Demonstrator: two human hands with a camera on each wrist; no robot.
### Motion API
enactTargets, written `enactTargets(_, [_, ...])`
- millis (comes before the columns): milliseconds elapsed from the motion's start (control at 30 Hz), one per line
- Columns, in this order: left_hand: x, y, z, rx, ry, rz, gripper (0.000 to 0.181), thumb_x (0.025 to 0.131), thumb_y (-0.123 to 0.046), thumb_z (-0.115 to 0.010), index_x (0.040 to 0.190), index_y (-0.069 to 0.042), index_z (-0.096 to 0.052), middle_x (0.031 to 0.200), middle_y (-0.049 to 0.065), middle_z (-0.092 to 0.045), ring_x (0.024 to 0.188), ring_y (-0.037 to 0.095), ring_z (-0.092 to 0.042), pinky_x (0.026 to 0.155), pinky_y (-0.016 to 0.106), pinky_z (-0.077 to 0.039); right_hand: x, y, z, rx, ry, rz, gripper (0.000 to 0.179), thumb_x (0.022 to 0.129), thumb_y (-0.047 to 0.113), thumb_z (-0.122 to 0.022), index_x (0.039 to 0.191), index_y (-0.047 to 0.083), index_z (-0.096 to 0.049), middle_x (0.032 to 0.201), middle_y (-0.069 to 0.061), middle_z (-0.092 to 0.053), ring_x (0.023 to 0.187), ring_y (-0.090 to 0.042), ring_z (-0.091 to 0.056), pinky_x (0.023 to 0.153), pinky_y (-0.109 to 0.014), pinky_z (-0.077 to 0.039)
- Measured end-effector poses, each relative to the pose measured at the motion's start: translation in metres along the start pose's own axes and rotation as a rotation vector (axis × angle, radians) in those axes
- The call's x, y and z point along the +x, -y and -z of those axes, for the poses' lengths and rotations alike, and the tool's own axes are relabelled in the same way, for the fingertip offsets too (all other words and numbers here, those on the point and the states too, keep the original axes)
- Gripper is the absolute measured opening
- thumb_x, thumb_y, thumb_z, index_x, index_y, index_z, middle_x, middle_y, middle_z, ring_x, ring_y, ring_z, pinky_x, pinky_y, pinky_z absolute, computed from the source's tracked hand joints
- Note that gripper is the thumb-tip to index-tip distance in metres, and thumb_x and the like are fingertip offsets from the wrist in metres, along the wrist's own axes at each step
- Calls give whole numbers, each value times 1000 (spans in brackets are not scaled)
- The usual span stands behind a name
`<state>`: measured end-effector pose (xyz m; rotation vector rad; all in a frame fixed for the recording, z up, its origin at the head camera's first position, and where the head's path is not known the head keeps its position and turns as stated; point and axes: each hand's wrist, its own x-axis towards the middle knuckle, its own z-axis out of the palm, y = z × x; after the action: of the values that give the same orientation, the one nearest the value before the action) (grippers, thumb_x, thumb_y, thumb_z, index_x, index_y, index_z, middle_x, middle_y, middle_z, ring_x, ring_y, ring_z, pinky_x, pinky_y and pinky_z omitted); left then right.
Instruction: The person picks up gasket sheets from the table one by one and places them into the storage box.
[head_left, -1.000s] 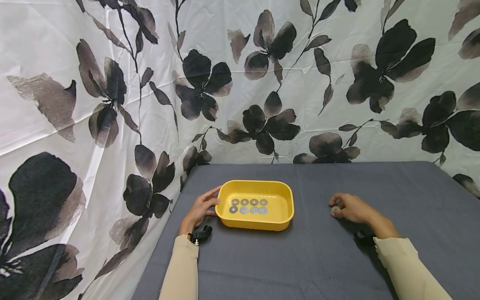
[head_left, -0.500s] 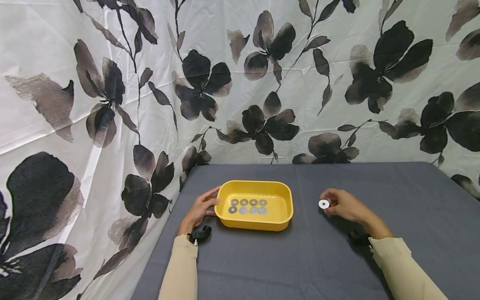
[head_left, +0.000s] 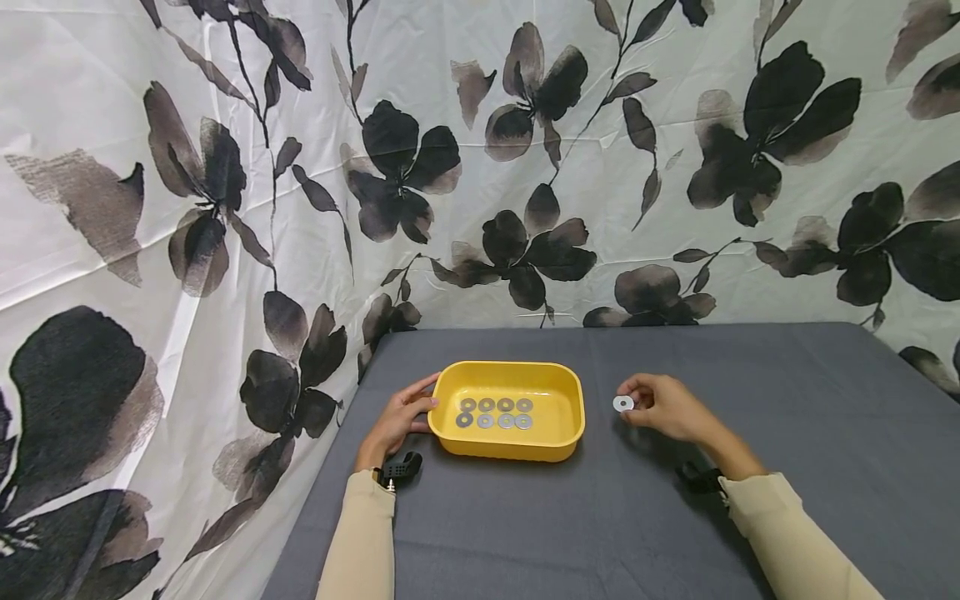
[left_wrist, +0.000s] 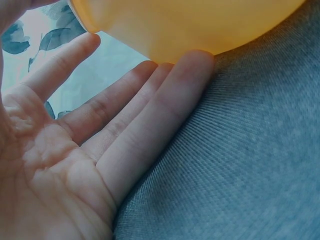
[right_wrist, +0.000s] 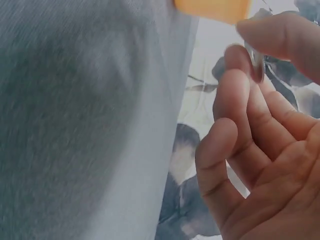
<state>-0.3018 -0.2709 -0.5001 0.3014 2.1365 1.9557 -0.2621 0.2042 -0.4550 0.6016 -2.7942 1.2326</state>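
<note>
My left hand point(head_left: 395, 425) is at the left end of a yellow tray point(head_left: 566, 433), its thumb by the rim. In the left wrist view, the straight fingers point(left_wrist: 145, 120) touch the outer wall of the tray. Several flat metal washers point(head_left: 506, 421) lie in two rows on the tray floor. To the right of the tray, my right hand point(head_left: 663, 406) pinches one more washer point(head_left: 623, 403) between thumb and fingertips, above the table. The right wrist view shows that washer edge-on, with the other fingers loosely bent below.
A grey cloth covers the table point(head_left: 540, 533). Behind it and along the left side hangs a white curtain point(head_left: 315, 75) with dark flowers. A black wrist camera point(head_left: 402, 468) sits on the left wrist.
My right hand has lifted the washer from the table and carried it left towards the tray, turning its flat face into view. The left hand has stayed at the tray's end.
</note>
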Motion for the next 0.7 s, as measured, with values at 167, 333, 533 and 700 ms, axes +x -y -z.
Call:
enactTargets(167, [-1,0,1,-1,-4,3,54,101,-18,-62,153,-25,-49,143,25,-57,104,19,-68,80,40,-64,2,14,-6,-34,-47,40,26,81,9,-84,103,6,-71,83,-2,-61,69,-8,-52,59,-22,-45])
enactTargets(333, [0,0,1,1,-4,6,54,101,-17,-62,153,-25,-50,143,24,-57,106,21,-68,81,41,-64,5,28,-14,-25,-73,14,26,82,14,-85,104,10,-72,83,-2,-54,68,-10,-48,58,-22,-40])
enactTargets(533, [0,0,1,6,-6,8,53,102,-17,-62,153,-25,-50,143,23,-57,106,20,-68,81,40,-64,14,42,-20,5,-79,-14,26,83,13,-84,105,9,-71,79,-2,-55,66,-11,-49,56,-22,-39])
enactTargets(700, [1,0,2,-4,2,6,53,102,-16,-61,153,-24,-50,143,24,-57,106,21,-68,81,41,-64,24,55,-23,25,-56,-4,27,83,13,-83,107,9,-70,80,-2,-56,68,-14,-51,57,-22,-41])
